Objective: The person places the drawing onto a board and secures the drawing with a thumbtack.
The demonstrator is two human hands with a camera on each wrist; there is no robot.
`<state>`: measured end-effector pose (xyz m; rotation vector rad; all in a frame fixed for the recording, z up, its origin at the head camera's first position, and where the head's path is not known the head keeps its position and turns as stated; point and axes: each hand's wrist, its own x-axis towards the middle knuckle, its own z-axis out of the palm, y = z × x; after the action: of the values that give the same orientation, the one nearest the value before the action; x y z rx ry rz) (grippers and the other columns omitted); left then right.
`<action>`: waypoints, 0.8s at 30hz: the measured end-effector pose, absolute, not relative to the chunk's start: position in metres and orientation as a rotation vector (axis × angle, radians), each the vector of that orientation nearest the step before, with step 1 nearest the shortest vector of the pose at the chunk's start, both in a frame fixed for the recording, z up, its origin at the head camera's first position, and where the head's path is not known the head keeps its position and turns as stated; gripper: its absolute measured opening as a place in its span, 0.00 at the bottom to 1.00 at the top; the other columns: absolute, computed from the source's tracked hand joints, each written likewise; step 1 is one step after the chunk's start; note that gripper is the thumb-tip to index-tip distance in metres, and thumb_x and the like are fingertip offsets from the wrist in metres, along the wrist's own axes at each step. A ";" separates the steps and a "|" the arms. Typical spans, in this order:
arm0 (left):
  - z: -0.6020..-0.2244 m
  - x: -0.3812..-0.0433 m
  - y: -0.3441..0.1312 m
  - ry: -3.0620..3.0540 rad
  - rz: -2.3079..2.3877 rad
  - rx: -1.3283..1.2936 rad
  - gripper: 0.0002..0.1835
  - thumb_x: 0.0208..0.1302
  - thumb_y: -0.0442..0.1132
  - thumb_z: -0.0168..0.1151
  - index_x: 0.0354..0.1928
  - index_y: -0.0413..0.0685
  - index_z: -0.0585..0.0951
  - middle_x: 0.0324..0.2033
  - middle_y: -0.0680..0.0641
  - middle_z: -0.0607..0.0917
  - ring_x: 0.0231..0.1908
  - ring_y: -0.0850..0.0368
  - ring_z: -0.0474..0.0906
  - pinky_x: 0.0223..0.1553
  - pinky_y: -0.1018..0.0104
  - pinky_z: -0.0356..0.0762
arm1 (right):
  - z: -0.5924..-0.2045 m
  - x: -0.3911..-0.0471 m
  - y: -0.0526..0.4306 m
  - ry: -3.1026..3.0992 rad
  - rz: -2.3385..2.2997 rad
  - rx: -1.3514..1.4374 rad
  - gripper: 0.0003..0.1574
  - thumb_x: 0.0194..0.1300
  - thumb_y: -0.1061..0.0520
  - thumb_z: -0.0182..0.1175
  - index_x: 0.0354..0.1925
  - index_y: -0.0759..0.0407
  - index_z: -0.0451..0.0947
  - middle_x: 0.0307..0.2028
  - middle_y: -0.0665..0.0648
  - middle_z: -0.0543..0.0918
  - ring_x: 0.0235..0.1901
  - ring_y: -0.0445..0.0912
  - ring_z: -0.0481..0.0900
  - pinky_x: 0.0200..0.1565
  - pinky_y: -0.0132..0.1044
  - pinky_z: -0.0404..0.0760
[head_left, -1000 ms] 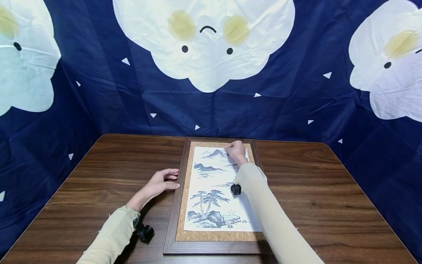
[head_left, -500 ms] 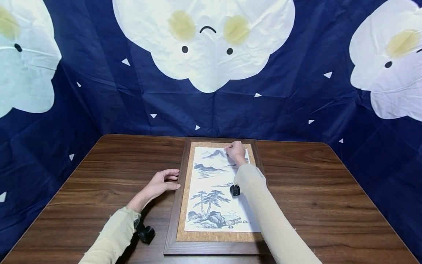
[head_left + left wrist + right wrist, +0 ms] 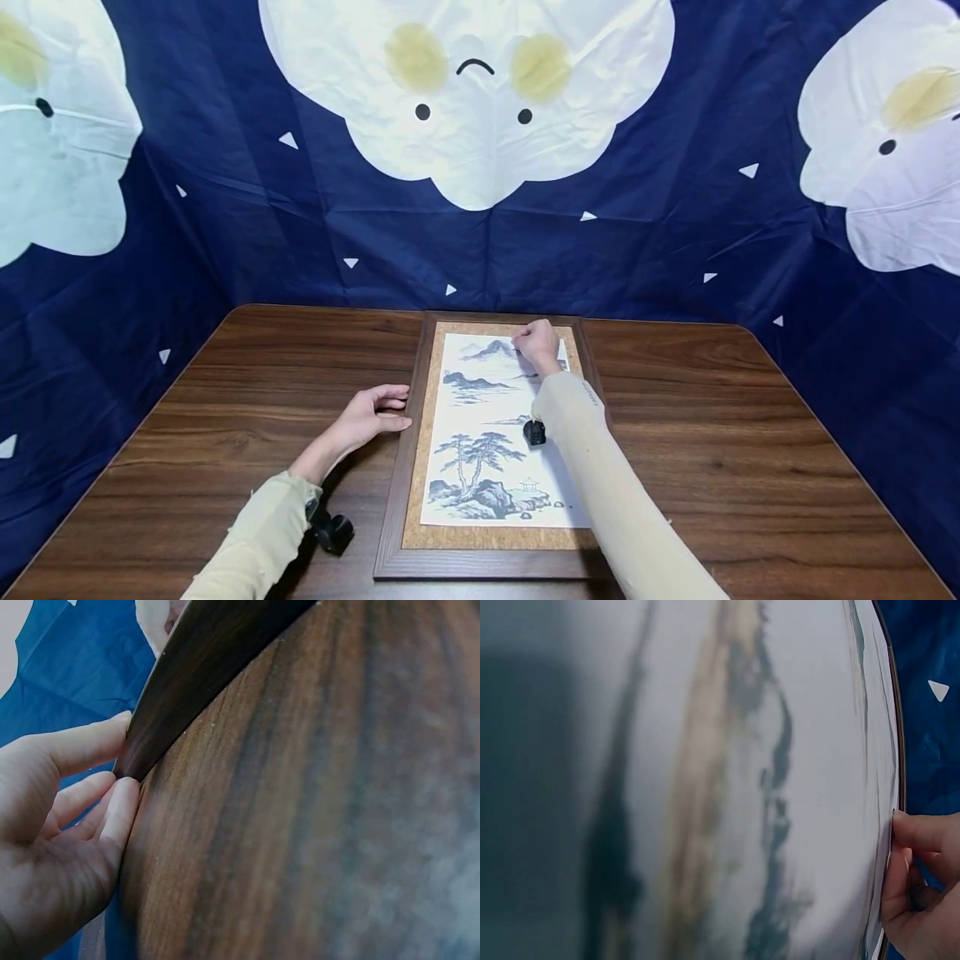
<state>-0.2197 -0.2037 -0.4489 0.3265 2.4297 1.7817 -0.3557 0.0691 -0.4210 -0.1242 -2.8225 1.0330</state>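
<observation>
An ink landscape print (image 3: 487, 450) on white paper lies on a cork board (image 3: 450, 537) with a dark brown wooden frame (image 3: 480, 564). My left hand (image 3: 369, 415) rests its fingertips and thumb against the frame's left side; in the left wrist view its fingers (image 3: 94, 746) touch the frame's edge. Near the print's top, my right hand (image 3: 538, 343) holds thumb and fingers pinched together at the paper. In the right wrist view a tiny dark spot shows at the right hand's fingertips (image 3: 909, 825); whatever they pinch is mostly hidden.
The frame lies flat on a brown wood-grain table (image 3: 247, 400), reaching close to its far edge. Behind hangs a dark blue cloth (image 3: 390, 225) printed with white clouds. A black wrist camera (image 3: 330, 532) sits at the left cuff, another camera (image 3: 534, 432) at the right.
</observation>
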 end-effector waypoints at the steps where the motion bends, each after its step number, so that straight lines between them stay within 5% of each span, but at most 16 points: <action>1: -0.449 -0.220 -0.204 2.432 1.781 0.327 0.29 0.50 0.26 0.64 0.55 0.22 0.66 0.51 0.27 0.72 0.50 0.38 0.70 0.43 0.75 0.70 | -0.421 -0.356 0.069 -2.821 1.037 -0.127 0.05 0.51 0.59 0.64 0.24 0.60 0.85 0.28 0.55 0.85 0.36 0.50 0.80 0.43 0.39 0.75; 13: -0.446 -0.217 -0.204 2.440 1.778 0.340 0.29 0.50 0.25 0.64 0.54 0.21 0.67 0.50 0.27 0.72 0.48 0.40 0.71 0.42 0.74 0.72 | -0.418 -0.355 0.082 -2.628 1.799 -0.234 0.09 0.52 0.65 0.64 0.34 0.68 0.83 0.35 0.62 0.84 0.25 0.43 0.80 0.31 0.32 0.79; 19: -0.462 -0.223 -0.213 2.391 1.874 0.519 0.30 0.48 0.37 0.69 0.52 0.28 0.72 0.46 0.37 0.78 0.42 0.56 0.75 0.39 0.74 0.73 | -0.409 -0.347 0.095 -2.665 1.946 -0.153 0.14 0.55 0.65 0.61 0.42 0.68 0.81 0.42 0.62 0.82 0.32 0.42 0.80 0.35 0.32 0.79; 24: -0.462 -0.224 -0.211 2.395 1.863 0.483 0.30 0.48 0.36 0.68 0.53 0.27 0.71 0.48 0.34 0.77 0.45 0.50 0.75 0.40 0.74 0.72 | -0.406 -0.341 0.113 -2.643 1.978 0.047 0.18 0.56 0.67 0.60 0.46 0.73 0.77 0.45 0.66 0.80 0.32 0.39 0.79 0.38 0.34 0.78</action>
<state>-0.2241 -0.2110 -0.4622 0.4826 2.3950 1.8629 -0.3411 0.1129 -0.4059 0.0466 -2.6431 1.9776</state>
